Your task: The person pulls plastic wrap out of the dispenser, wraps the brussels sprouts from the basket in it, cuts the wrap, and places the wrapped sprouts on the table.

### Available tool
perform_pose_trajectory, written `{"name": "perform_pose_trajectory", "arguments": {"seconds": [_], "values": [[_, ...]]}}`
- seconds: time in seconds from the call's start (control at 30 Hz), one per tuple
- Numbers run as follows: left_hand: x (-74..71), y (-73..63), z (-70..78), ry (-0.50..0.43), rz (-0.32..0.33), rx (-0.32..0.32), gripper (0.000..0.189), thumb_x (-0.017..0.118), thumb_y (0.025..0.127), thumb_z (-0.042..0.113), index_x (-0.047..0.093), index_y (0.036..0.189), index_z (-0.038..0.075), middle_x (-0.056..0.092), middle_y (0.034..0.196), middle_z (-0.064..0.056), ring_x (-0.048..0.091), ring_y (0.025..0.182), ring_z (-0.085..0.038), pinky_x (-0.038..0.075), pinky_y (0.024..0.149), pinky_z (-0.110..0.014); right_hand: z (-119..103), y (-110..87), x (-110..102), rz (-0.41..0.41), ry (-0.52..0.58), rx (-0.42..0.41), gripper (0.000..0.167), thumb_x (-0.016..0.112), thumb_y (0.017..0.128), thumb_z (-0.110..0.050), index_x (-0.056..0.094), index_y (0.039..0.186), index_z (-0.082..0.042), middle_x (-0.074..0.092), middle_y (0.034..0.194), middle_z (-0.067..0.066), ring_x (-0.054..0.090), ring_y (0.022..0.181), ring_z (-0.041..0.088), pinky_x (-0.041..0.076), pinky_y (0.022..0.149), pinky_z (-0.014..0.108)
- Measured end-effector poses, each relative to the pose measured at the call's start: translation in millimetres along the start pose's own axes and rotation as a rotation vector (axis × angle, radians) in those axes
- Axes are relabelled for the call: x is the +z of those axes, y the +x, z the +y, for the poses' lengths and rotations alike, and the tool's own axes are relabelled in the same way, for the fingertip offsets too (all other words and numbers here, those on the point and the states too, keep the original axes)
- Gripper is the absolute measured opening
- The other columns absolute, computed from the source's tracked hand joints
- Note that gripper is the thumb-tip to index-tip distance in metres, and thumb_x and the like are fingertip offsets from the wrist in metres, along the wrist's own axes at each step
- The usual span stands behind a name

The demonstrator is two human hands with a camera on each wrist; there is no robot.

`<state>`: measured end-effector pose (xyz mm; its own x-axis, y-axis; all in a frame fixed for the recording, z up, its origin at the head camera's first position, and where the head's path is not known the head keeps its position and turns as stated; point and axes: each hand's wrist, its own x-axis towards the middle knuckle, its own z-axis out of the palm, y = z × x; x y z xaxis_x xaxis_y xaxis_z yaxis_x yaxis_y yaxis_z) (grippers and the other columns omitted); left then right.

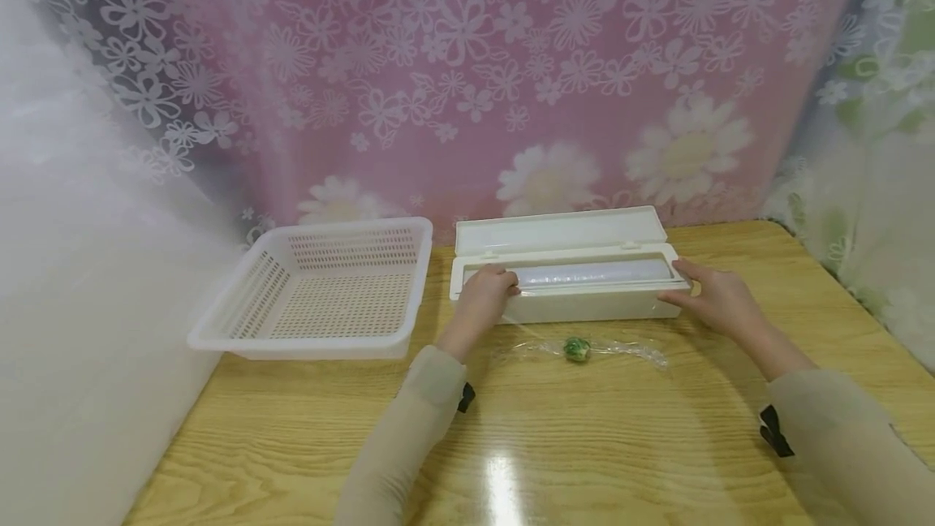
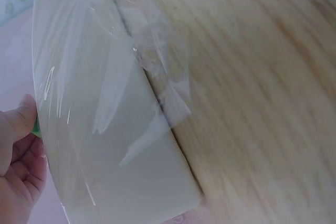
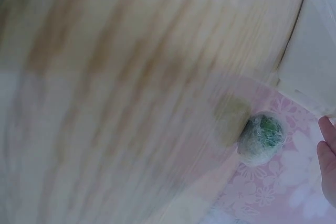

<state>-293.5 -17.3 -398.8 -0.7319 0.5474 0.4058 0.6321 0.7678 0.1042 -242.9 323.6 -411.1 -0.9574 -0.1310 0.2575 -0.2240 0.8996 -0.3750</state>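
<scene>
A long white cling film dispenser [image 1: 584,311] has its lid [image 1: 562,231] up, and a roll of film [image 1: 595,272] lies inside. My left hand [image 1: 488,292] is at its left front rim. In the left wrist view, that hand's thumb and fingers pinch a small green slider [image 2: 36,127], mostly hidden, and clear film [image 2: 105,93] hangs over the dispenser's face. With thumb and forefinger, my right hand [image 1: 719,299] holds the dispenser's right end. In front, a small green vegetable [image 1: 576,349] lies on a crumpled strip of clear film [image 1: 631,351].
A white perforated plastic basket [image 1: 418,282] stands to the left on the wooden table [image 1: 621,445]. The right wrist view shows a film-wrapped green bundle [image 3: 262,137] beyond the dispenser's end. A pink flowered curtain [image 1: 467,104] hangs behind.
</scene>
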Motion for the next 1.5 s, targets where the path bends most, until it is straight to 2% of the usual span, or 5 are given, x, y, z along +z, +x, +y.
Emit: {"name": "perform_pose_trajectory", "arguments": {"seconds": [0.4,0.6,0.93,1.17,1.5], "values": [[-2.0,-0.5,-1.9,0.045,0.02,0.06,0.011,0.062,0.082,0.022,0.066,0.08,0.012,0.056,0.073,0.003,0.053,0.071,-0.011,0.044,0.063,-0.019,-0.6,-1.8,1.1,-0.004,0.015,0.02,0.07,0.062,0.079,-0.044,0.043,0.126,0.005,0.037,0.043,0.0,0.022,0.036,0.011,0.027,0.04,0.028],[-4.0,-4.7,-6.4,0.061,-0.011,0.019,0.011,0.062,0.083,0.023,0.067,0.082,0.014,0.057,0.075,0.004,0.053,0.071,-0.01,0.044,0.062,-0.018,-2.5,-0.2,3.0,-0.005,0.021,0.006,0.07,0.062,0.079,-0.043,0.043,0.126,0.006,0.039,0.044,0.001,0.023,0.036,0.011,0.027,0.041,0.028],[-9.1,-14.2,-22.3,0.081,-0.015,-0.045,0.011,0.063,0.081,0.023,0.066,0.081,0.012,0.056,0.075,0.001,0.054,0.073,-0.013,0.046,0.064,-0.022,0.1,0.0,-0.4,0.005,0.013,-0.006,0.07,0.062,0.079,-0.043,0.044,0.124,0.007,0.058,0.082,0.027,0.03,0.039,0.015,0.035,0.051,0.034],[-13.7,-21.5,-24.6,0.094,-0.023,-0.125,0.012,0.063,0.081,0.021,0.067,0.085,0.011,0.059,0.076,0.001,0.053,0.069,-0.013,0.045,0.062,-0.021,2.3,-1.7,1.1,-0.005,0.022,0.006,0.071,0.062,0.079,-0.043,0.043,0.125,0.008,0.042,0.05,0.003,0.024,0.039,0.012,0.03,0.046,0.029],[-12.6,-26.1,-25.2,0.063,0.069,-0.154,0.011,0.065,0.081,0.019,0.068,0.084,0.008,0.062,0.079,-0.002,0.057,0.072,-0.015,0.047,0.067,-0.025,2.1,0.5,0.9,-0.011,0.027,0.0,0.071,0.061,0.08,-0.043,0.042,0.126,0.007,0.046,0.051,0.006,0.025,0.039,0.013,0.03,0.046,0.029]]}}
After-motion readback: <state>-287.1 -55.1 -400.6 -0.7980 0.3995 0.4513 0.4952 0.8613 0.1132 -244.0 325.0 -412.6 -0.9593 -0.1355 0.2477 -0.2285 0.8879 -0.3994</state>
